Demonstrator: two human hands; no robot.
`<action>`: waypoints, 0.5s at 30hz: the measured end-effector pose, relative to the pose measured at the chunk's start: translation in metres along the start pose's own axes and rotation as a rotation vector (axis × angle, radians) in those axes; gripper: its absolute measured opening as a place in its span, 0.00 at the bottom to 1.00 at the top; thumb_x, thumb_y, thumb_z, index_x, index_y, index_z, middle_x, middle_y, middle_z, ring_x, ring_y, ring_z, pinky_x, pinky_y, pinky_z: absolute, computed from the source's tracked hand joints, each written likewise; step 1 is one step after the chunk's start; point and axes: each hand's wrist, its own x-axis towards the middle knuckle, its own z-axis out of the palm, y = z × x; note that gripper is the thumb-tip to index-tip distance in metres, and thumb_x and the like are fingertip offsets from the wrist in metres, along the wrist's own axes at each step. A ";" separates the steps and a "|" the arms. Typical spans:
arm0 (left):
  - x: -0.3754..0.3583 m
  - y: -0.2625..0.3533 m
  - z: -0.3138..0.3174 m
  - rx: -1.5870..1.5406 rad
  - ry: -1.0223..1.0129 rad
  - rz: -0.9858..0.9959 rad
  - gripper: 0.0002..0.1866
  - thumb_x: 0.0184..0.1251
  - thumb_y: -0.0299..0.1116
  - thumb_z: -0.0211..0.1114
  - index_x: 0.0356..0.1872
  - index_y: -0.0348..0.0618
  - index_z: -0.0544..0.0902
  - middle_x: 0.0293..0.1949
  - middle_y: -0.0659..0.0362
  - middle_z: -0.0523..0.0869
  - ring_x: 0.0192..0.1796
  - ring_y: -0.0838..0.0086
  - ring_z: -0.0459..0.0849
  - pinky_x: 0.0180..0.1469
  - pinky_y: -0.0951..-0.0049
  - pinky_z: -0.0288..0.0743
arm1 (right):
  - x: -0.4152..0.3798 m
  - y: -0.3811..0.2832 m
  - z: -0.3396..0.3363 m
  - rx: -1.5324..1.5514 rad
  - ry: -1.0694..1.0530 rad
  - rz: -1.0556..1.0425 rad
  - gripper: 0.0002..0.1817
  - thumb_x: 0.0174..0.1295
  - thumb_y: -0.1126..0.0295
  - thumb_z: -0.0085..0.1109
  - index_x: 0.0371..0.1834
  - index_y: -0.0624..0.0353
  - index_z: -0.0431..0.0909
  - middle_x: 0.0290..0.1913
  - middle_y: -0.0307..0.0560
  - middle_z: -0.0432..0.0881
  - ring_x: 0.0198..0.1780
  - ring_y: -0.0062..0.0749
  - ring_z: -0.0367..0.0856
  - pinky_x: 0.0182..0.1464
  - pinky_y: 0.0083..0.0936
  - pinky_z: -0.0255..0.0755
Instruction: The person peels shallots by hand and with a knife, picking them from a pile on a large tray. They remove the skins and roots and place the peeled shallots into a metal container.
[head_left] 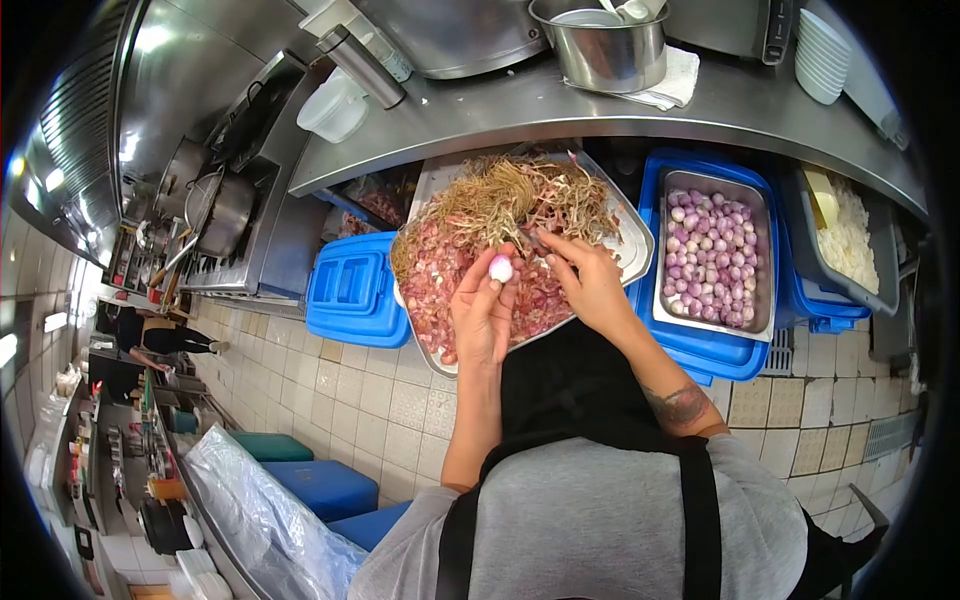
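A peeled shallot, white and pink, is pinched in the fingertips of my left hand. My right hand is just to its right with the fingers curled in. Whatever they grip is too small or hidden to make out. Both hands are over a large metal tray, where reddish shallots and loose skins lie below a heap of dry, stringy roots. Right of the tray, a rectangular steel pan holds many peeled shallots.
The steel pan rests on a blue lidded bin; another blue lid is left of the tray. A grey tub with white pieces stands far right. A steel counter carries a pot. Another person is far left.
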 end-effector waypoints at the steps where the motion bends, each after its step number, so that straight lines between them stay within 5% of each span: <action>1: 0.002 -0.001 0.000 -0.018 0.022 -0.010 0.20 0.63 0.17 0.55 0.57 0.30 0.71 0.56 0.42 0.76 0.55 0.61 0.79 0.59 0.69 0.76 | -0.001 -0.003 -0.004 0.039 -0.047 -0.003 0.17 0.62 0.73 0.53 0.55 0.59 0.76 0.41 0.56 0.81 0.41 0.45 0.80 0.46 0.31 0.72; 5: 0.005 -0.005 -0.002 -0.062 0.057 -0.025 0.20 0.63 0.17 0.55 0.57 0.30 0.71 0.56 0.44 0.76 0.56 0.62 0.79 0.59 0.70 0.76 | -0.002 0.001 -0.001 0.409 -0.147 0.085 0.20 0.62 0.75 0.53 0.58 0.59 0.74 0.49 0.47 0.83 0.46 0.23 0.78 0.46 0.21 0.70; 8: 0.004 -0.008 0.000 -0.022 0.065 0.003 0.21 0.62 0.15 0.56 0.57 0.30 0.71 0.55 0.46 0.77 0.55 0.65 0.79 0.57 0.72 0.77 | -0.003 -0.010 -0.008 0.498 -0.249 0.161 0.21 0.62 0.73 0.53 0.60 0.60 0.72 0.54 0.49 0.80 0.52 0.29 0.79 0.56 0.25 0.69; 15: 0.000 -0.008 0.003 0.143 0.083 0.076 0.22 0.59 0.12 0.59 0.56 0.29 0.72 0.50 0.49 0.80 0.49 0.71 0.82 0.51 0.76 0.80 | -0.009 -0.017 -0.002 0.493 -0.243 -0.018 0.20 0.62 0.73 0.53 0.59 0.60 0.73 0.55 0.50 0.80 0.53 0.33 0.79 0.55 0.26 0.69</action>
